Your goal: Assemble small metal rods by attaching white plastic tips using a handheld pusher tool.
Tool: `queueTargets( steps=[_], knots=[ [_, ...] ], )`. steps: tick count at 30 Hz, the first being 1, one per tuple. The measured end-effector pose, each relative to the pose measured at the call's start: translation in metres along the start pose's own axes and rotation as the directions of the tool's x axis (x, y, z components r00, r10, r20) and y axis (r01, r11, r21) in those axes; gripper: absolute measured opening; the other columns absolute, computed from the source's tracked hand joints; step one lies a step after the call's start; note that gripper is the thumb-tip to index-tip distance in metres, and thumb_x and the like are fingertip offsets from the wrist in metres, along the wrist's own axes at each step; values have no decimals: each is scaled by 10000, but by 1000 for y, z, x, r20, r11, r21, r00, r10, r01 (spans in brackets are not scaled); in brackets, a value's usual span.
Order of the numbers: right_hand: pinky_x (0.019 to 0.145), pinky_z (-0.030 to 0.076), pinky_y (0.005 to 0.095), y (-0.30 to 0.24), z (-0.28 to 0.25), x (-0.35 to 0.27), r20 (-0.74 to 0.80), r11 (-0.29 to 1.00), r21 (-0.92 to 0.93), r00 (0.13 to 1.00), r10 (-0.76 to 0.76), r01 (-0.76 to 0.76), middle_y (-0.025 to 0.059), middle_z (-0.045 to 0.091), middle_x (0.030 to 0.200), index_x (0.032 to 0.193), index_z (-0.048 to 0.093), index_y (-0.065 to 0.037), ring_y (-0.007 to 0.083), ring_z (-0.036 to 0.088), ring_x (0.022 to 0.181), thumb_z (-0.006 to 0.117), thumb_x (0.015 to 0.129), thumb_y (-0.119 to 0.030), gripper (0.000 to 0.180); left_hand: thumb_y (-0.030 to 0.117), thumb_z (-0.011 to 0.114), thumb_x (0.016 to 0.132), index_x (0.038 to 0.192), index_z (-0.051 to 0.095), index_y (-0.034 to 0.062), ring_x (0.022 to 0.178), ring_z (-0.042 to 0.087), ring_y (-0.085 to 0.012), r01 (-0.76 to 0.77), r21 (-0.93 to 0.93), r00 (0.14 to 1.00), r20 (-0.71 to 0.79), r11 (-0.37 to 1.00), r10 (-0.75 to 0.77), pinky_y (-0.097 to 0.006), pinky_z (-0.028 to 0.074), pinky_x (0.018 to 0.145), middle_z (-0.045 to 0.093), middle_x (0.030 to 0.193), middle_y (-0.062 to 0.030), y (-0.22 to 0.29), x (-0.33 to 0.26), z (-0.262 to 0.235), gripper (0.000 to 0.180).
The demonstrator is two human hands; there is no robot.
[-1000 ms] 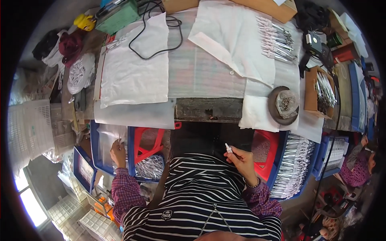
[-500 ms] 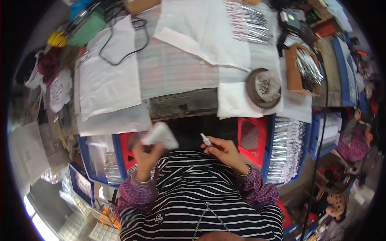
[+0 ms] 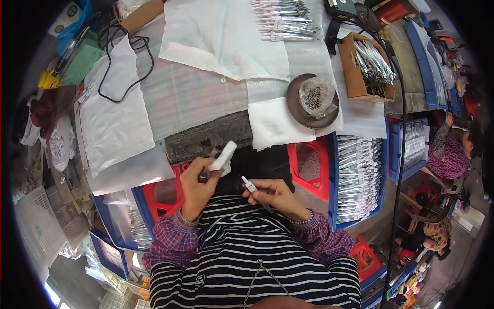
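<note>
Over my lap, my left hand (image 3: 195, 186) is closed around a folded white cloth or tissue (image 3: 225, 156), pinched between thumb and fingers. To its right, my right hand (image 3: 277, 195) grips a small slender tool with a white tip (image 3: 249, 183). The tool's white end points up and left, and part of a metal-looking shaft shows below the fingers. A gap separates the cloth from the tip. What kind of tool it is, I cannot tell. Similar silver pieces with white ends (image 3: 288, 23) lie in a row on the table's far side.
A dark round dish (image 3: 300, 114) bears a clear bag of small metal parts. Beside it stands a cardboard box (image 3: 352, 77) of silver pieces. Blue crates (image 3: 333, 206) of silver pieces and red stools (image 3: 320, 188) flank my lap. A black cable (image 3: 114, 99) lies on white sheeting. Another person (image 3: 450, 154) sits at far right.
My left hand has turned, and the cloth now stands upright, closer to the tool's tip. My right hand still holds the tool. The whole view has shifted, with the table further left.
</note>
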State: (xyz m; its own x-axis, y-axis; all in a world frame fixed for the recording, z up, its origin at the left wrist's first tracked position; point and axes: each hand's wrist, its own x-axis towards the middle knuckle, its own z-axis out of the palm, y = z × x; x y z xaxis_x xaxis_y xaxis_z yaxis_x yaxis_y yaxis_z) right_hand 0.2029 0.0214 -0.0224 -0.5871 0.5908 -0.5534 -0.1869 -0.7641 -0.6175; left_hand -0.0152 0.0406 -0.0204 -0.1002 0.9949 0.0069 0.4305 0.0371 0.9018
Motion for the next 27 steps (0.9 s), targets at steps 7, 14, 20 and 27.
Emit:
queueTargets(
  steps=[7, 14, 20, 27],
  knots=[
    [717, 488, 229, 1, -4, 6, -132, 985, 170, 990, 41, -18, 40, 575, 923, 1175, 555, 19, 106, 576, 803, 510, 938, -159, 300, 74, 725, 715, 863, 606, -4, 593, 404, -53, 149, -157, 989, 19, 976, -148, -213, 343, 523, 491, 652, 16, -5, -14, 3, 205],
    [481, 375, 234, 5, -3, 5, -11, 849, 505, 983, 183, -153, 31, 486, 746, 938, 500, -21, 100, 461, 594, 408, 977, -339, 333, -84, 670, 651, 961, 624, 21, 665, 619, -177, -186, -186, 960, 175, 965, 218, -255, 477, 527, 614, 835, -89, 24, -14, 26, 330],
    [410, 256, 179, 3, -1, 8, 199, 756, 562, 941, 272, -337, -26, 389, 653, 1125, 490, -1, 45, 292, 483, 349, 977, -426, 472, -95, 676, 648, 949, 630, 19, 657, 620, -168, -189, -1, 981, 56, 982, 188, -239, 475, 524, 615, 821, -86, 16, -13, 14, 325],
    [404, 240, 167, 0, -2, 11, 259, 757, 537, 927, 272, -373, -48, 359, 633, 1230, 458, 28, 25, 263, 478, 315, 975, -460, 569, -12, 725, 677, 928, 614, 10, 755, 609, -210, -42, 334, 926, -340, 942, 162, -318, 485, 680, 638, 844, -103, -39, -58, -94, 275]
  ],
)
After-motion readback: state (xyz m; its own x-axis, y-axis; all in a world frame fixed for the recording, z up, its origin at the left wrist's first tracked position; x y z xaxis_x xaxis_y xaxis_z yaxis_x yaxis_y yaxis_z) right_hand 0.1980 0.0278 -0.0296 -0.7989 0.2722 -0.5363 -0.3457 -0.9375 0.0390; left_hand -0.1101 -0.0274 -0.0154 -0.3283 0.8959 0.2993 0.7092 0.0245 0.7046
